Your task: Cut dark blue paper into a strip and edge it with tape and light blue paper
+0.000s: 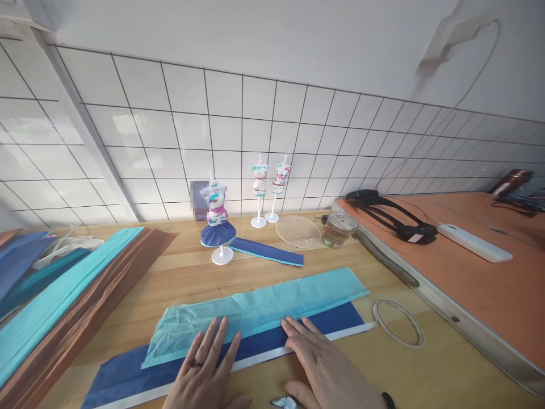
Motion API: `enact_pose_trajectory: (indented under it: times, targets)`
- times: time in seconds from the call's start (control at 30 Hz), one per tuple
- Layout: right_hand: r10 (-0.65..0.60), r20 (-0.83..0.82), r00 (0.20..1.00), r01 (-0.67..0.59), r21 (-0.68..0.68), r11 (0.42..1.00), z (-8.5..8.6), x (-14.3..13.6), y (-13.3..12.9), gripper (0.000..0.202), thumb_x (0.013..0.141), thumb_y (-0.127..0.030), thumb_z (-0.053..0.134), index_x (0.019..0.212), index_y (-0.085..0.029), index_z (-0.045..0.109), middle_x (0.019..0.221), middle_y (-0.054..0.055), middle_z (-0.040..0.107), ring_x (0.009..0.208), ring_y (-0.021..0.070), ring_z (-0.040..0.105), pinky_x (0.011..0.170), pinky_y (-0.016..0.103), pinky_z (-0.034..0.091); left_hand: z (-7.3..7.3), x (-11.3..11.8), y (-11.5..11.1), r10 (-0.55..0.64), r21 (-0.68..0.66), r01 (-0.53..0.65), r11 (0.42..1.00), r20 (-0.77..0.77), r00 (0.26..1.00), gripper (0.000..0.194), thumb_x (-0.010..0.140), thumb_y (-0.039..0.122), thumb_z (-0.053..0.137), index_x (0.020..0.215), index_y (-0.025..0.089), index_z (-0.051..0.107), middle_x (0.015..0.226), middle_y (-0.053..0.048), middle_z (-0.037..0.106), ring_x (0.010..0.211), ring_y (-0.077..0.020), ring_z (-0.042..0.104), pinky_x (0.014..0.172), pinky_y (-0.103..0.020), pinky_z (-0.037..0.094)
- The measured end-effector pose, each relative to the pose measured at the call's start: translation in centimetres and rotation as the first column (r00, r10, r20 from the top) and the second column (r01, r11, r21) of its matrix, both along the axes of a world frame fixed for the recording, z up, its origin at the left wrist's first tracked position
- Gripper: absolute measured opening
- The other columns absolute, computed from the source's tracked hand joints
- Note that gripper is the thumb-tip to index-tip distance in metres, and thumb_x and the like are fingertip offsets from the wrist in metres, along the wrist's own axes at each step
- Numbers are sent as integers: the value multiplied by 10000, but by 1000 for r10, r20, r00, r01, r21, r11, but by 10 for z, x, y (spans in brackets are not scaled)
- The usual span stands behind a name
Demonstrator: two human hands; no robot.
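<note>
Rest two bare hands palm down at 6 o'clock. Spread the left hand [204, 363], one ring on it, fingertips on one turquoise strip [264, 301] and fingers crossing one navy strip [340, 321]. Lay the right hand [321, 363] flat, fingers slightly parted, thumb out, fingertips at the turquoise strip's near edge; cannot tell how hard either presses. See both strips lying just ahead at 12, turquoise partly over navy, one white band along navy's near edge. Notice one small dark-and-silver object [286, 403] by the right thumb, partly hidden.

Find one pale hoop [376, 312] at 2 o'clock, by the band's end. Count three mannequins on stands around 12: one [218, 213] nearer, in one navy skirt [218, 234], and a pair [259, 184] behind. Spot one narrow navy strip [272, 253] beside the skirted one, then one clear disc [298, 230] and one glass [339, 230] towards 1. At 10, make out one long turquoise length [59, 301] alongside brown material [96, 307], with other pieces overlapping too much to count.
</note>
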State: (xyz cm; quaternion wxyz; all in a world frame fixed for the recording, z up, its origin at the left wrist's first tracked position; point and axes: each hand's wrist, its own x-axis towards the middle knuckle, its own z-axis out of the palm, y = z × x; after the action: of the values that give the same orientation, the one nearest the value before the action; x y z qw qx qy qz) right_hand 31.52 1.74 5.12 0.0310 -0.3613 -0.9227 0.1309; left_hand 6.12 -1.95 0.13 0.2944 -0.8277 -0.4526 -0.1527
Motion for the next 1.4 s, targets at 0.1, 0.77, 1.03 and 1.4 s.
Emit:
enact_pose_trajectory:
  times: [0.1, 0.77, 1.03, 1.4]
  targets:
    - [-54, 12, 998, 54, 10, 998, -2, 18, 1, 387, 880, -357, 458, 1173, -108, 501, 1393, 124, 351, 1284, 227, 297, 1053, 411, 307, -6, -1, 2, -13, 16, 13, 1000, 33, 999, 663, 752, 641, 428, 1230, 187, 500, 1228, -124, 555, 1194, -268, 423, 978, -342, 260]
    - [-381, -23, 924, 378, 202, 904, -18, 103, 22, 417, 889, -451, 399, 1132, -144, 543, 1328, 123, 459, 1235, 276, 384, 1014, 472, 348, -12, -2, 5, -8, 38, 6, 999, 73, 997, 779, 753, 648, 414, 1383, 215, 265, 1221, -91, 571, 1148, -256, 471, 959, -338, 274]
    - [-415, 33, 909, 375, 368, 851, -28, 128, 41, 406, 892, -446, 398, 1110, -136, 543, 1208, 140, 571, 1203, 255, 434, 1028, 467, 323, -12, -2, 7, -24, 52, 20, 998, 73, 997, 789, 748, 643, 438, 1378, 191, 289, 1207, -114, 578, 1154, -257, 467, 1018, -336, 210]
    - [-492, 72, 868, 447, 316, 836, -25, 139, 51, 398, 898, -454, 335, 974, -141, 570, 1255, 164, 521, 1228, 279, 393, 1032, 492, 264, -15, -2, 4, -6, 17, 4, 1000, 106, 994, 775, 757, 642, 424, 1394, 242, 236, 1252, -73, 552, 1148, -256, 481, 942, -340, 308]
